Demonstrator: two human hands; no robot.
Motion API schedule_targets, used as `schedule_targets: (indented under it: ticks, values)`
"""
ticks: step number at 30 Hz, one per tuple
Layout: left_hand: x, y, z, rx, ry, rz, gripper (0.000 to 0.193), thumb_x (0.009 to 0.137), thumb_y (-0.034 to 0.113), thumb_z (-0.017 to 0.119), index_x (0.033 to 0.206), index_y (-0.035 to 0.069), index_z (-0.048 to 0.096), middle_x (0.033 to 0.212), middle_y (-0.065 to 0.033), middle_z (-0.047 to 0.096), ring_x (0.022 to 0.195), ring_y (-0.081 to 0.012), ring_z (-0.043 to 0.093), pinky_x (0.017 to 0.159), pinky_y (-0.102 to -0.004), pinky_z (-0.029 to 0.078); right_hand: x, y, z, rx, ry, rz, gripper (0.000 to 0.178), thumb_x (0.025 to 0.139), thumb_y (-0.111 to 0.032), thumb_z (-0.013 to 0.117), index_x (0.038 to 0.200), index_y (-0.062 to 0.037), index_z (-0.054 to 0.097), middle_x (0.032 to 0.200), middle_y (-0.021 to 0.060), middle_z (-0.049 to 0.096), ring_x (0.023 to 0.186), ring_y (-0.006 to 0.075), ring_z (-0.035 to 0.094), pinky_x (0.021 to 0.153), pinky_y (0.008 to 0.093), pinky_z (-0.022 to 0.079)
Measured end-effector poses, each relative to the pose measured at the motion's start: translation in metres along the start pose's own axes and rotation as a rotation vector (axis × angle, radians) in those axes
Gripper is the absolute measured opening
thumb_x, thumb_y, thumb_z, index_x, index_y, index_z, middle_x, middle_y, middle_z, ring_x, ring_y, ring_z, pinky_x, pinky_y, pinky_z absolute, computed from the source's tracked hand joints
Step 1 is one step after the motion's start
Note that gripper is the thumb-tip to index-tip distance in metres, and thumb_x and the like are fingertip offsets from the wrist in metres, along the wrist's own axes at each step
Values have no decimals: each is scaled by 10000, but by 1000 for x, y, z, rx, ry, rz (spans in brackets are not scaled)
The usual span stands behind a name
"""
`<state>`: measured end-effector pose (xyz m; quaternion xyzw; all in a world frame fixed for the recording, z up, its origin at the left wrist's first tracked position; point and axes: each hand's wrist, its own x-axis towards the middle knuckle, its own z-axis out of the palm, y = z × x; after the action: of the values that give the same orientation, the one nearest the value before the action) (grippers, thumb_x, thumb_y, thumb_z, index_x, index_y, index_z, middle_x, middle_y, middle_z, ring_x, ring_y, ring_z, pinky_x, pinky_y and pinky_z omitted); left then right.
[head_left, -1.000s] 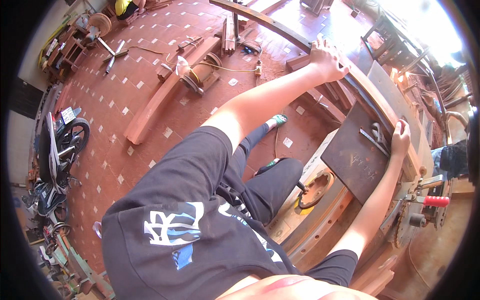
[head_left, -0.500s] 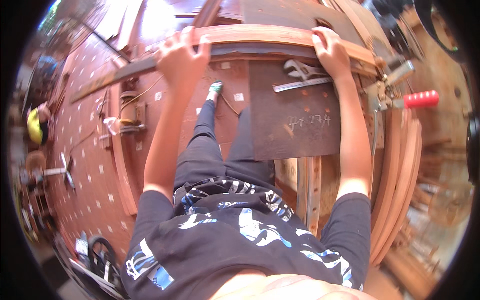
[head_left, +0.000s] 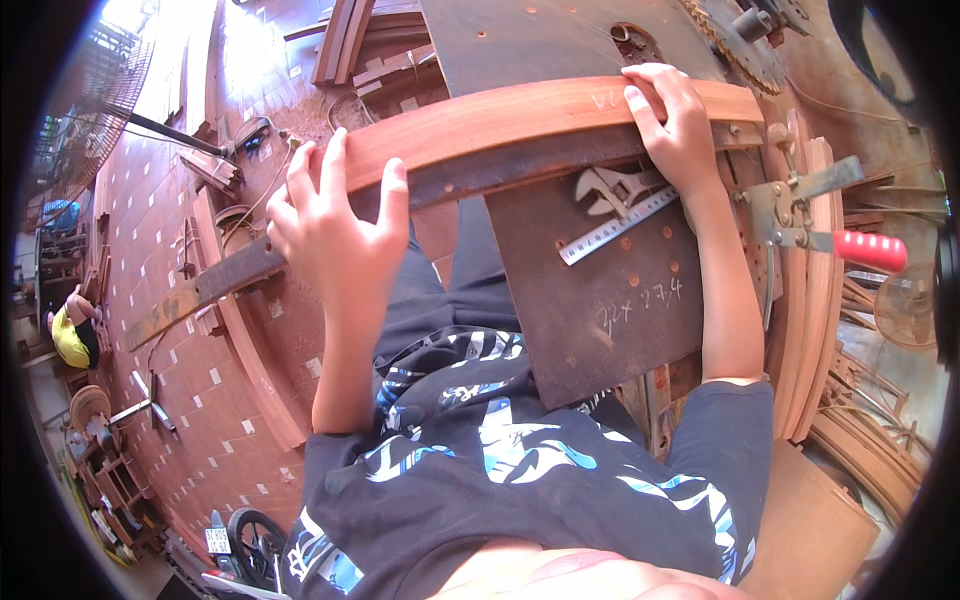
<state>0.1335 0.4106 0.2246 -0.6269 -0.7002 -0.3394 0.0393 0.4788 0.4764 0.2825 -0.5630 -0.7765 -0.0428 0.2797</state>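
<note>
A long reddish-brown wooden board (head_left: 480, 125) lies along a dark metal straightedge bar (head_left: 450, 180) over the machine table (head_left: 600, 340). My left hand (head_left: 335, 215) spans the board's left end, fingers spread on the far side and thumb on the near side. Close to the right end, my right hand (head_left: 675, 125) is curled over the board, its thumb on top. An adjustable wrench (head_left: 605, 190) and a steel ruler (head_left: 620, 228) lie on the table, near my right forearm. To its right stands a toggle clamp with a red handle (head_left: 870, 250).
A toothed circular saw blade (head_left: 725, 45) is beyond the board at the far right. Curved wooden pieces (head_left: 805, 340) stand at the right. Timber strips (head_left: 255, 360) lie on the tiled floor at left. A fan (head_left: 90, 110) and a person in yellow (head_left: 70, 335) are farther left.
My view has shifted and turned, so the table and clamp sit lower and the saw blade shows. My left fingers are spread wider at the board's end. My right hand remains on the board.
</note>
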Motion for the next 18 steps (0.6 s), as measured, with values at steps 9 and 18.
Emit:
schedule_targets:
  ticks: [9,18]
  values:
    - [-31,10,-24,-77,-84,33,548,840,441,772,1272,106,729,1335,-122,600,1131,-336,505,995,-478,414,-40,-15,-20,25,-6,62,192,1022,-192,615,1116,-46,697,1109,105,708,1099,290,640,1009,390,479]
    - [-30,13,-15,-93,-50,60,500,820,389,788,1247,134,744,1285,-65,642,1062,-305,528,958,-441,449,-42,-11,-19,8,11,71,205,1036,-193,600,1113,-45,719,1185,103,691,1162,292,613,1036,384,468]
